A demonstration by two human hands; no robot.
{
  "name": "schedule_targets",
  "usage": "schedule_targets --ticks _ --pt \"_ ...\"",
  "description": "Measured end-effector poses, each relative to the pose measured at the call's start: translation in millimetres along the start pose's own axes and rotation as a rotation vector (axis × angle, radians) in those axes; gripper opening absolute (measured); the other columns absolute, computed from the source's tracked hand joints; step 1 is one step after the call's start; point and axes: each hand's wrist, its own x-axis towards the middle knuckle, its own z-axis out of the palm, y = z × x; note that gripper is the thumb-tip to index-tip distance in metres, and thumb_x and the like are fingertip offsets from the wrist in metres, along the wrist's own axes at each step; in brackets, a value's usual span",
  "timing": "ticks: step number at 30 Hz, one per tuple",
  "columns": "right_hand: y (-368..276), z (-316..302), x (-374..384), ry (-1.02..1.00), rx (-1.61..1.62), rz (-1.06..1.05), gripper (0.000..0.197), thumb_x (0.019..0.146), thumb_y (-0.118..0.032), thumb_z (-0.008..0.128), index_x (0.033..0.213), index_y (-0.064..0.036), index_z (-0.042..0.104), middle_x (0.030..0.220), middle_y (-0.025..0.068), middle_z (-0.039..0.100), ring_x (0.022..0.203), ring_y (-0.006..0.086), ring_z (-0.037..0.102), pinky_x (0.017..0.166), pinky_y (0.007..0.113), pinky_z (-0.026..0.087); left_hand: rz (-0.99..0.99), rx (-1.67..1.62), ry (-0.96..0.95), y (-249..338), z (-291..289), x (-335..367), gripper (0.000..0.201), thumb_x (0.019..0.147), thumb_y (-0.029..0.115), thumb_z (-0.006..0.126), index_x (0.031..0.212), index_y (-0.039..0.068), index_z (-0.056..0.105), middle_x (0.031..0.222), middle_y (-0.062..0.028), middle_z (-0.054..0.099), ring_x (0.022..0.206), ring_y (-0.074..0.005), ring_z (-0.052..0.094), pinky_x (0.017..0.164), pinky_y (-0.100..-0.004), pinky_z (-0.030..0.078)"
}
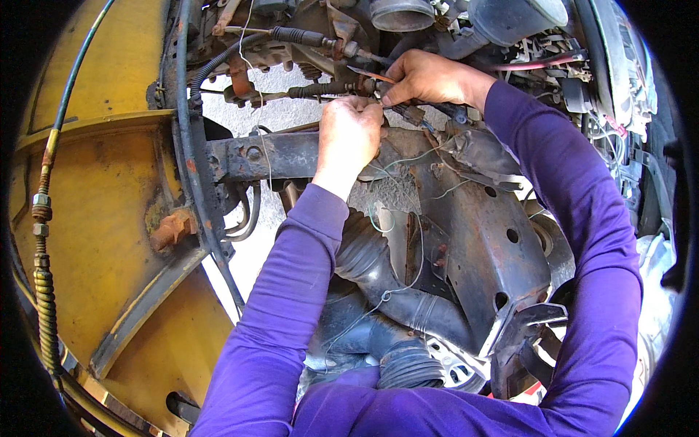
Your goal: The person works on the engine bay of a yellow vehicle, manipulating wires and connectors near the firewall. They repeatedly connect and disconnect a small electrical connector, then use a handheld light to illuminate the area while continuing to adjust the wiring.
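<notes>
My left hand [348, 135] is closed in a fist-like pinch just below the end of a cable with a black ribbed rubber boot [317, 89]. Whatever its fingertips hold is hidden. Close by on the right, my right hand [429, 76] is closed with thumb and forefinger together. A thin pointed strip with an orange-brown edge [371, 74] sticks out leftward from its fingers; its kind does not show. A dark wire connector [411, 114] hangs just under the right hand. Above both hands runs a second cable with a ribbed boot [298, 35].
A black steel crossbar [280, 154] runs below my hands. On the left stand yellow metal panels [80, 255] with a hose [193, 160] along their edge. Corrugated black ducts [364, 247], a holed steel bracket [495, 240] and loose thin wires [421, 247] lie between my forearms.
</notes>
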Motion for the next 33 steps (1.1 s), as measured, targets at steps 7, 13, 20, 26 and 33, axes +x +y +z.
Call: schedule_targets --ticks 7,13,20,26,33 --pt "11 3 5 0.026 0.104 -0.043 0.030 0.081 -0.020 0.081 0.099 0.0039 0.076 0.071 0.0004 0.064 0.068 0.0114 0.054 0.064 0.029 0.044 0.025 -0.007 0.002 3 1 2 0.026 0.085 0.012 0.059 0.069 -0.007 0.065 0.057 -0.0137 0.064 0.053 -0.0178 0.064 0.055 -0.0345 0.050" --pt "7 -2 4 -0.007 0.071 -0.012 0.027 0.081 -0.018 0.079 0.097 0.0032 0.076 0.072 0.0003 0.065 0.068 0.0116 0.055 0.065 0.029 0.045 0.013 -0.002 -0.013 5 1 3 0.026 0.086 0.012 0.058 0.070 -0.007 0.066 0.059 -0.0145 0.065 0.054 -0.0178 0.066 0.056 -0.0343 0.052" --pt "12 4 4 0.033 0.017 -0.032 0.026 0.083 -0.018 0.077 0.098 0.0035 0.074 0.074 0.0010 0.065 0.070 0.0118 0.056 0.066 0.030 0.046 0.030 0.002 -0.008 -1 2 6 0.026 0.086 0.012 0.058 0.074 -0.008 0.067 0.060 -0.0144 0.066 0.056 -0.0183 0.067 0.059 -0.0339 0.053" --pt "15 -5 7 -0.030 0.047 -0.076 0.026 0.084 -0.015 0.077 0.104 0.0014 0.075 0.085 0.0029 0.071 0.077 0.0131 0.062 0.073 0.030 0.050 0.039 0.003 0.011 1 1 4 0.026 0.086 0.013 0.059 0.077 -0.010 0.068 0.061 -0.0145 0.066 0.057 -0.0198 0.068 0.060 -0.0345 0.053" --pt "17 -5 4 -0.017 0.061 -0.079 0.029 0.082 -0.014 0.080 0.106 0.0008 0.075 0.089 0.0045 0.074 0.082 0.0136 0.064 0.078 0.030 0.051 0.027 0.037 0.015 4 5 4 0.027 0.087 0.013 0.059 0.081 -0.012 0.069 0.063 -0.0168 0.067 0.058 -0.0211 0.069 0.061 -0.0350 0.054"
